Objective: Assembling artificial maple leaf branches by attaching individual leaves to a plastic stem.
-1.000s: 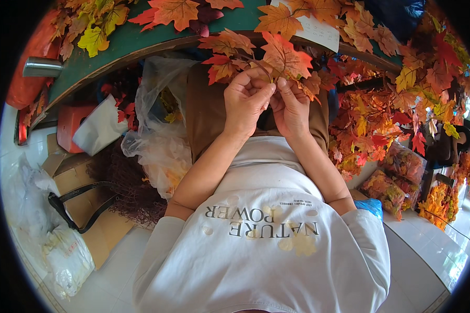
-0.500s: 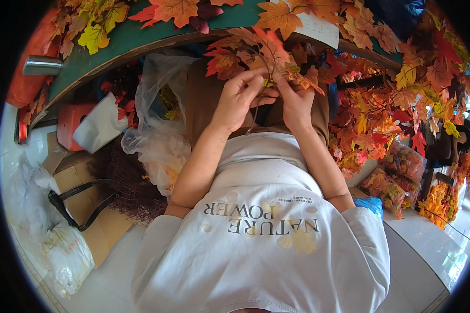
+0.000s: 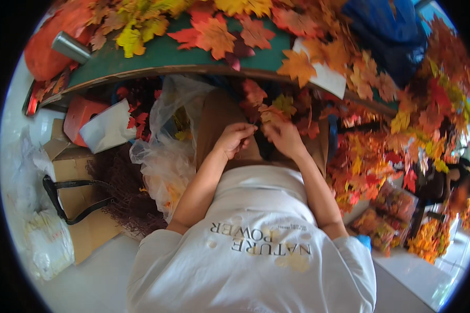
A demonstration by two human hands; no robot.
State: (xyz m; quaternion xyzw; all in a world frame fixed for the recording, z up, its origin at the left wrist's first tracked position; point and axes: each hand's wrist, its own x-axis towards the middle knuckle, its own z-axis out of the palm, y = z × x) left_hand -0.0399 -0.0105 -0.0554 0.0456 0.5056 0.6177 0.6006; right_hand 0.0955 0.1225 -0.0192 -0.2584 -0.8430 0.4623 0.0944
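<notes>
My left hand (image 3: 236, 140) is closed in a pinch over my lap, thumb against the fingers. Whatever lies between its fingertips is too small to make out. Close beside it, my right hand (image 3: 283, 139) is curled and slightly blurred, closed at the base of an artificial maple leaf spray (image 3: 283, 106). The spray's pink-red, orange and yellow-green leaves spread just beyond the knuckles, below the table edge. Its stem is mostly hidden by the fingers. A small gap separates the two hands.
Ahead is a green table (image 3: 177, 60) strewn with artificial leaves, a metal tube (image 3: 71, 48) and a white paper sheet (image 3: 329, 78). Clear plastic bags (image 3: 167, 156), a cardboard box (image 3: 83, 208) and dark red netting (image 3: 128, 182) lie left. Leaf bunches (image 3: 365, 156) hang right.
The leaf spray has gone from upright between both hands to beyond my right hand, under the table edge. My left hand has come off its stem. The view has shifted, showing more tabletop.
</notes>
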